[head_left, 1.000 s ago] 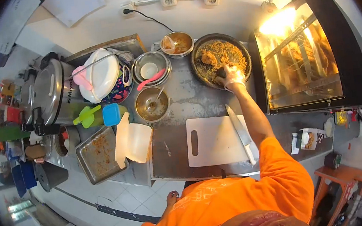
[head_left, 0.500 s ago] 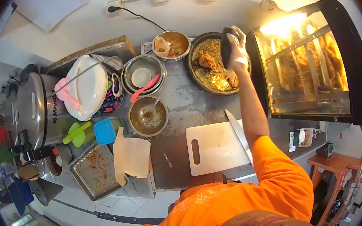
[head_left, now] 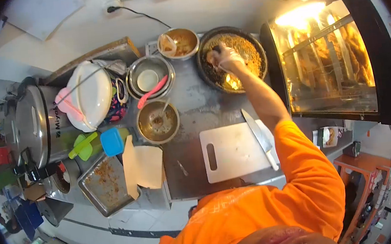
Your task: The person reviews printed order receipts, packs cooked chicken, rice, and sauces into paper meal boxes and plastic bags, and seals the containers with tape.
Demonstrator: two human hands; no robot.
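My right hand (head_left: 230,61), in a clear plastic glove, reaches into a wide dark stone mortar (head_left: 204,73) at the back of the counter. Its fingers are wrapped around a dark pestle (head_left: 218,49), mostly hidden by the hand. Coarse brown sambal-like paste (head_left: 250,52) coats the mortar's inside. A brown fried piece (head_left: 211,57) shows partly beside the hand, and something shiny and yellowish (head_left: 233,82) lies below it. No part of my left hand is visible.
A white cutting board (head_left: 232,158) bears a knife (head_left: 259,136) nearer my body. To the right stands a lit glass display case (head_left: 327,60). Steel bowls (head_left: 159,134), an open cardboard box (head_left: 148,167) and a metal tray (head_left: 91,199) are on the left.
My right hand has come down leftward from the mortar's right rim into its middle, bringing the pestle onto the brown piece. The whole view has shifted slightly.
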